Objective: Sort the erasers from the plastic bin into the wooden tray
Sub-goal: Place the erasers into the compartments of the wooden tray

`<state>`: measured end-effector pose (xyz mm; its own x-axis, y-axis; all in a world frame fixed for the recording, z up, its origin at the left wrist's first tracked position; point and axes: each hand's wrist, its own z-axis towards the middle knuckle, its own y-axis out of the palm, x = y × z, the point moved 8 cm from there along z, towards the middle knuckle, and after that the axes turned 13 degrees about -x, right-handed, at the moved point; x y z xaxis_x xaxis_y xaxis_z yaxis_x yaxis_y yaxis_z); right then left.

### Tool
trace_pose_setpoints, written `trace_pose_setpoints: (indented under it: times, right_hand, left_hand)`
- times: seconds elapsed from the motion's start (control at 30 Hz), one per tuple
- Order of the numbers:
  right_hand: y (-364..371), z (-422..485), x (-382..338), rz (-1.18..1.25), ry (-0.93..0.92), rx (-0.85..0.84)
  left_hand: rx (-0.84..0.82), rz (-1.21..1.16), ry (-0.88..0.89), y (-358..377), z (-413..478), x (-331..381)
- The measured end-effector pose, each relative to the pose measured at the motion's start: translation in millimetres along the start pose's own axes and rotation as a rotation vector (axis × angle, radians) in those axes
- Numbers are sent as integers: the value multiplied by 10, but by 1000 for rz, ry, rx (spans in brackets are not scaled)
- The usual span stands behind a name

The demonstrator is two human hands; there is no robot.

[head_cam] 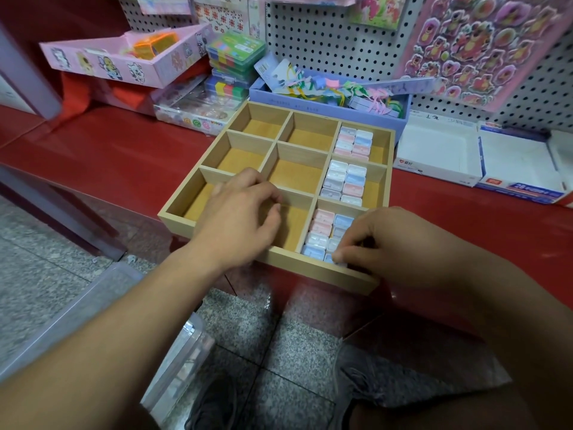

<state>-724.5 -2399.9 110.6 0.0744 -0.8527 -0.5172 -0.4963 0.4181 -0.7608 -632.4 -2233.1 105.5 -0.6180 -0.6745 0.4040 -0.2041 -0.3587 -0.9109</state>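
Right hand (pixel 381 243) pinches a small pastel eraser (pixel 336 262) into the wooden tray's (pixel 310 268) near-right compartment; left grip (pixel 242 212) loosely curled, empty. Right column filled; six compartments left.

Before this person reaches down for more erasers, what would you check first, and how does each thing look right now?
1. Wooden tray sits on the red shelf: ok, though its near left corner overhangs the edge.
2. Right column full: far and middle compartments hold neat erasers: ok.
3. Near right compartment finished: not ok; the right hand has its fingers on an eraser at the front of the second row.
4. Left hand free: cannot tell; it rests curled over a middle divider and may hide something.
5. Room left: ok; the six other compartments look empty.
6. Plastic bin within reach: ok, on the floor at lower left; how much it holds, cannot tell.
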Motion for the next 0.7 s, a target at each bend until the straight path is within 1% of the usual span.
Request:
trace_pose_setpoints:
  times: [0.13,0.2,0.27,0.37,0.43,0.47,0.53,0.63,0.7]
  right_hand:
    - [7,-17,-24,20,18,43]
    - [0,-16,-69,-3,18,101]
    - [-13,-22,-163,-29,-9,188]
    - [6,-14,-477,-67,-136,324]
    - [105,54,-770,-28,-256,346]
    - [185,118,-917,3,-304,326]
    - [428,311,-1180,30,-338,220]
    - [967,688,-1358,3,-289,-17]
    - [1355,967,-1390,-53,-254,-133]
  left_hand:
    - [11,32,5,13,23,-11]
    - [10,17,7,28,37,-6]
    - [-4,-51,8,8,19,-5]
    - [25,-154,12,-204,-113,-29]
    - [57,-164,-36,-453,-294,-156]
    - [71,-170,-76,-592,-423,-258]
    - [111,-213,-185,-852,-771,-592]
    - [232,-347,-384,-992,-1449,-1301]
    - [280,-465,-527,-818,-1966,-1749]
